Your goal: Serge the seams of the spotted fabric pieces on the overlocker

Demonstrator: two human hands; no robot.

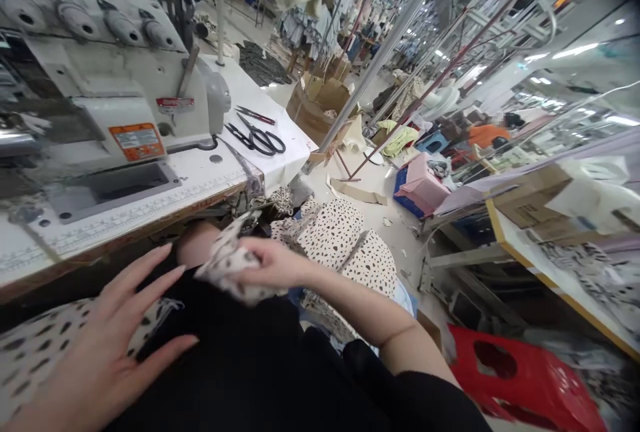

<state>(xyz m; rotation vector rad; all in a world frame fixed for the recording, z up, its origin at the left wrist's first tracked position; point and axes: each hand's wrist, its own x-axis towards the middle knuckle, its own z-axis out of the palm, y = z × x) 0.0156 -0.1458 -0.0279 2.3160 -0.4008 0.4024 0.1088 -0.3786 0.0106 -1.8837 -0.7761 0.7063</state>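
Observation:
My right hand [267, 264] is closed around a bunched piece of cream fabric with dark spots [230, 262], held above my lap and slightly blurred. At the lower left, my left hand [110, 339] is spread, its fingers apart and nothing between them. Beneath and beside it lies more spotted fabric [40, 345] with a frayed edge, partly covered by the hand. Beyond my right forearm, a heap of the same spotted fabric [333, 232] rests low beside the table.
An overlock sewing machine [135, 85] stands on the white table [230, 172] at left. Black scissors [257, 137] and tweezers [256, 115] lie near the table's end. A red plastic stool [525, 372] is at lower right; a cardboard box [310, 115] stands behind the table.

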